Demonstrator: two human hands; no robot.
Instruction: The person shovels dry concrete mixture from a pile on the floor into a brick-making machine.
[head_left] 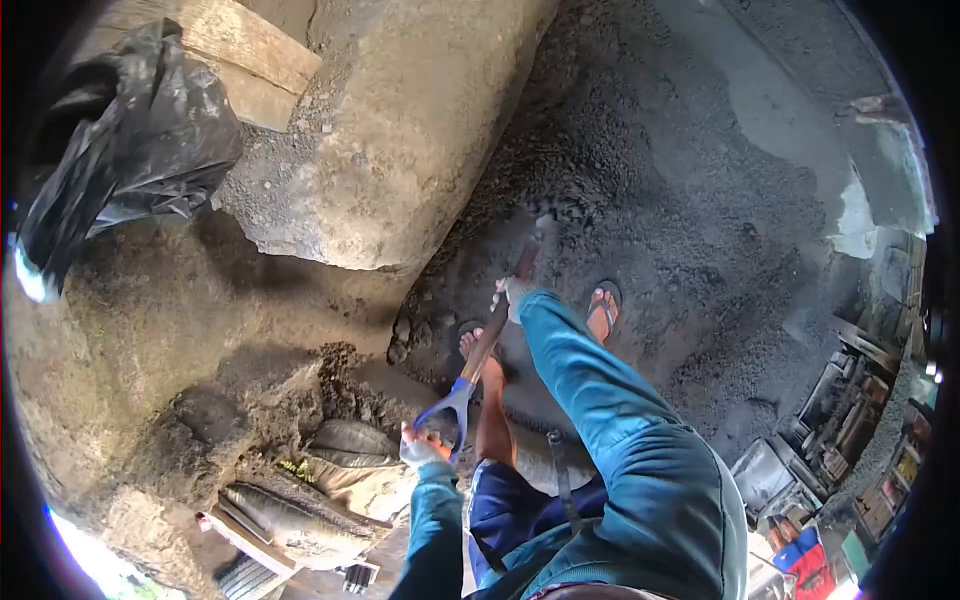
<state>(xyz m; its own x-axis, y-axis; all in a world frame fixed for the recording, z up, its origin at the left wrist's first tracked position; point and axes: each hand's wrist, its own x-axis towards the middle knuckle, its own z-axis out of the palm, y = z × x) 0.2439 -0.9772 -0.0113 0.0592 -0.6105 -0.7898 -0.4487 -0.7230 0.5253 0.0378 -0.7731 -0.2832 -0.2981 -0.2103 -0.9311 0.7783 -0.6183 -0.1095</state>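
A shovel with a wooden shaft (480,355) and a blue D-shaped grip slants up through the middle of the view. My left hand (425,447) is closed round the blue grip, low and left. Farther up, my right hand (512,292) wraps the shaft close to its metal socket. The shovel's blade end reaches into dark grey, wet-looking gravelly mix (640,190); most of the blade is hidden or blurred there. Both of my feet, in flip-flops, stand at the near side of this mix, one on either side of the shaft.
A large pale boulder or concrete block (400,130) rises at the upper left. A black plastic bag (150,140) hangs over it beside wooden boards (245,55). Worn sacks (300,520) lie at the lower left. Assorted clutter (840,410) lines the right edge.
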